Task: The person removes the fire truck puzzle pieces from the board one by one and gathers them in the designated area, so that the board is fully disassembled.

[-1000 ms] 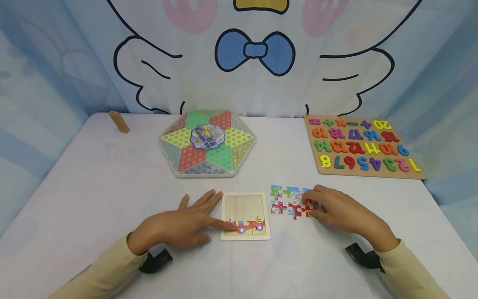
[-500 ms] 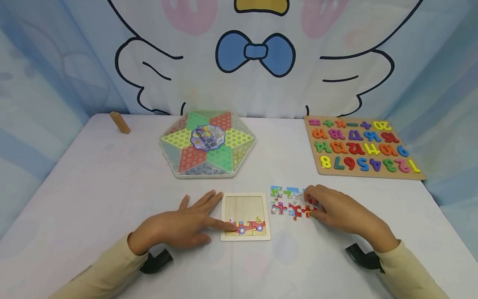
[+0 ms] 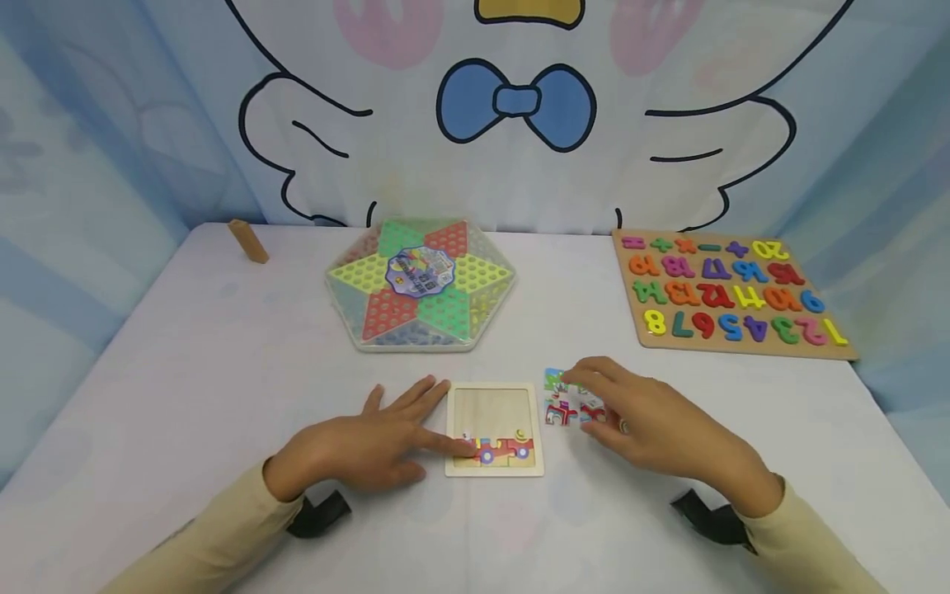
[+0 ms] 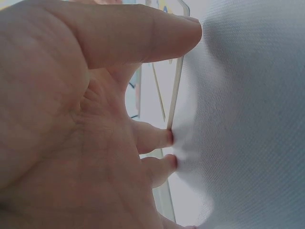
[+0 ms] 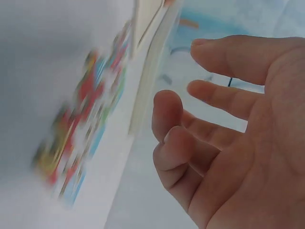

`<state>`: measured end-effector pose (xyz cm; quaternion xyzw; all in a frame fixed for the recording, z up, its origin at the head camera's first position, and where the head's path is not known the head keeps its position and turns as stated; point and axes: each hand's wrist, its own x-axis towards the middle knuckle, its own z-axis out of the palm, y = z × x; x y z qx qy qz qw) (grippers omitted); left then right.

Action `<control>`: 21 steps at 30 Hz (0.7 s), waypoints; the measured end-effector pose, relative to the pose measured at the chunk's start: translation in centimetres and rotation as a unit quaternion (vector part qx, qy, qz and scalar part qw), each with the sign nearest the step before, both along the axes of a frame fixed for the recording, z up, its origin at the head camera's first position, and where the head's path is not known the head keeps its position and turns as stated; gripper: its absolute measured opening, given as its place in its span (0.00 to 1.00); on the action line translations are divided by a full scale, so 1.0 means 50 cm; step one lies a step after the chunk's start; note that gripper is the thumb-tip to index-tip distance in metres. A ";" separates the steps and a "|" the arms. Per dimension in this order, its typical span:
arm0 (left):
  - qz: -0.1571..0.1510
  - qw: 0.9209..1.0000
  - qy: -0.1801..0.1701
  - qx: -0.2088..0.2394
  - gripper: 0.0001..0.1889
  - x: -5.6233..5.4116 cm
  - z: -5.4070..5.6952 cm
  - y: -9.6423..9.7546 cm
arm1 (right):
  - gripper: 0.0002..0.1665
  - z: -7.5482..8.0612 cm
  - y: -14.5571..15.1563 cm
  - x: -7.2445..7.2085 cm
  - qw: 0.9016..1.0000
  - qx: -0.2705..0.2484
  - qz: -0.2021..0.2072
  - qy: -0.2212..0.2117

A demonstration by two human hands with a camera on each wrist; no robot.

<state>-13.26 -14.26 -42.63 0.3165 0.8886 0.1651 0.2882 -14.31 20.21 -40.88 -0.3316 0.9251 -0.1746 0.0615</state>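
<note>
A small wooden puzzle board (image 3: 490, 411) with a pale frame lies in front. Red car pieces (image 3: 514, 448) fill its lower part. My left hand (image 3: 364, 450) is spread flat, its index fingertip on those pieces at the left and other fingertips at the frame's left edge. Just right of the board lie several loose jigsaw pieces (image 3: 562, 414), partly covered in the head view by my right hand (image 3: 653, 417). In the right wrist view the right hand's fingers are bent and apart from the thumb, nothing between them, and the blurred pieces (image 5: 90, 90) lie below.
Behind the board lies a hexagonal Chinese checkers set (image 3: 419, 330) under clear plastic. A wooden board of coloured numbers and letters (image 3: 742, 351) is at the back right. One small wooden block (image 3: 248, 241) stands at the back left edge.
My right hand has moved left from the right end of the loose pieces and now hovers over them. The left hand stays on the board. The head view has shifted slightly.
</note>
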 end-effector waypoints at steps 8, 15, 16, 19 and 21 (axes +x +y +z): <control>-0.007 1.000 0.003 0.009 0.34 0.000 -0.007 -0.007 | 0.28 -0.024 -0.149 -0.005 0.991 0.033 0.132 0.007; -0.022 1.000 0.005 0.019 0.34 -0.002 -0.008 -0.002 | 0.21 -0.052 -0.189 -0.004 0.987 0.035 0.160 0.001; -0.021 1.000 0.006 0.018 0.34 -0.002 -0.006 -0.001 | 0.20 -0.054 -0.192 -0.004 0.987 0.034 0.159 -0.002; -0.018 1.000 0.007 0.007 0.34 -0.001 -0.003 -0.003 | 0.20 -0.060 -0.198 -0.004 0.987 0.032 0.158 -0.009; -0.018 1.000 0.005 0.003 0.33 -0.001 0.000 -0.005 | 0.19 -0.064 -0.202 -0.003 0.987 0.029 0.159 -0.014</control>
